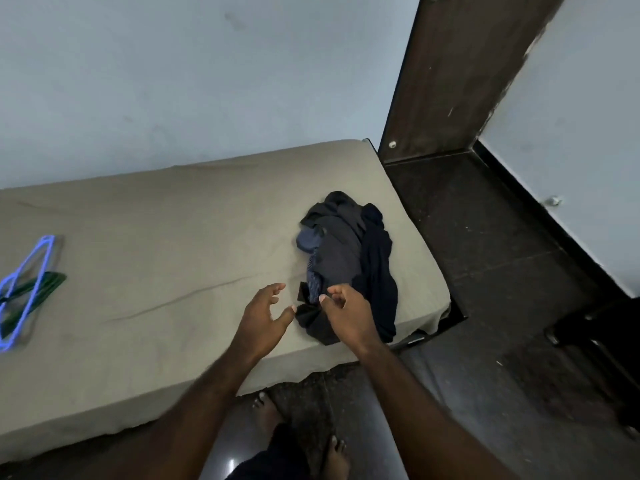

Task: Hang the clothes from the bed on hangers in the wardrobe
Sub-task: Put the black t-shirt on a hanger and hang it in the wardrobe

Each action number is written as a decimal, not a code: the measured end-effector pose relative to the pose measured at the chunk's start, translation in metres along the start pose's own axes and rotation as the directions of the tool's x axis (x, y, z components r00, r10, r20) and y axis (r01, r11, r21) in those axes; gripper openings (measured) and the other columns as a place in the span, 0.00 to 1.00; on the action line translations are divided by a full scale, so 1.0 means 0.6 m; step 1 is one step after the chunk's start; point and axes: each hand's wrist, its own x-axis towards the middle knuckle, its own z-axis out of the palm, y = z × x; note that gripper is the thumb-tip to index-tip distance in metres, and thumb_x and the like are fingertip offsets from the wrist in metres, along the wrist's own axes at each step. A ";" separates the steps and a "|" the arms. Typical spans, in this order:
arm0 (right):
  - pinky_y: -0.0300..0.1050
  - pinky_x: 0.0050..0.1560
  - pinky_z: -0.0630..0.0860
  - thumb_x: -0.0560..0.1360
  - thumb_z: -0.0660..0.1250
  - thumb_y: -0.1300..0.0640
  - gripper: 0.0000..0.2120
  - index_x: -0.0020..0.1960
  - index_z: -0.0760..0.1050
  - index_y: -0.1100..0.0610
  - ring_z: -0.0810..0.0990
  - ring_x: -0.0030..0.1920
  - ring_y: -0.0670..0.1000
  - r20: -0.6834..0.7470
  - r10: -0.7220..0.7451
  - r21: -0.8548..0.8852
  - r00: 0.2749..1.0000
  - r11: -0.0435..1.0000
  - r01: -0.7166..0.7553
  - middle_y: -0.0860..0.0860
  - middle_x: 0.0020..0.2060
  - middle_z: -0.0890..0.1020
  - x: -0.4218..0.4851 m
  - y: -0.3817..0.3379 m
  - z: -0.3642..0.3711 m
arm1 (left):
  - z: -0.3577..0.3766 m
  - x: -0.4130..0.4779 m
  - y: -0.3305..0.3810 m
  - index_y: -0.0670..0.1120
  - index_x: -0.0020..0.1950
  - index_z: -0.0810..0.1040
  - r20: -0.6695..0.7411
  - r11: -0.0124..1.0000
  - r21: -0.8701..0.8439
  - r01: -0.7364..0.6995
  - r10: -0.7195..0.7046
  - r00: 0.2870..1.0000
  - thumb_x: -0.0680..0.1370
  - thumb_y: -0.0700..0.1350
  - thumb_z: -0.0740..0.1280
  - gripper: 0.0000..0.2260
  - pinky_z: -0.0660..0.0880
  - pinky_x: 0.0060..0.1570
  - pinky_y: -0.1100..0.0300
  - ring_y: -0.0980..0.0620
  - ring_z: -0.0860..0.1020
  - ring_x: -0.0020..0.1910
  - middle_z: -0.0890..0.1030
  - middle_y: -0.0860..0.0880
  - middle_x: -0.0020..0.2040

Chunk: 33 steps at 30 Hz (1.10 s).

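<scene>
A heap of dark navy and grey clothes [346, 258] lies at the right end of a beige-sheeted bed [173, 254]. Both hands are loose-fingered and grasp nothing: the left hand [265, 317] is just beside the heap, the right hand [346, 313] over its near edge. 2 plastic hangers [41, 282], blue and green, lie at the bed's left end.

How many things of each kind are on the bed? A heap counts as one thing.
Clothes pile: 1
Hanger heap, blue and green, single hangers too blurred to count: 1
Total: 2
</scene>
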 end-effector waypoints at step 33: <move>0.53 0.57 0.78 0.77 0.67 0.51 0.12 0.55 0.80 0.58 0.79 0.54 0.59 0.071 0.304 -0.163 0.950 0.943 -0.289 0.58 0.53 0.81 0.473 0.096 -0.055 | 0.169 0.401 0.052 0.44 0.69 0.72 0.284 0.976 0.126 0.179 -0.208 0.936 0.76 0.46 0.70 0.22 0.71 0.53 0.61 0.52 0.75 0.57 0.75 0.46 0.64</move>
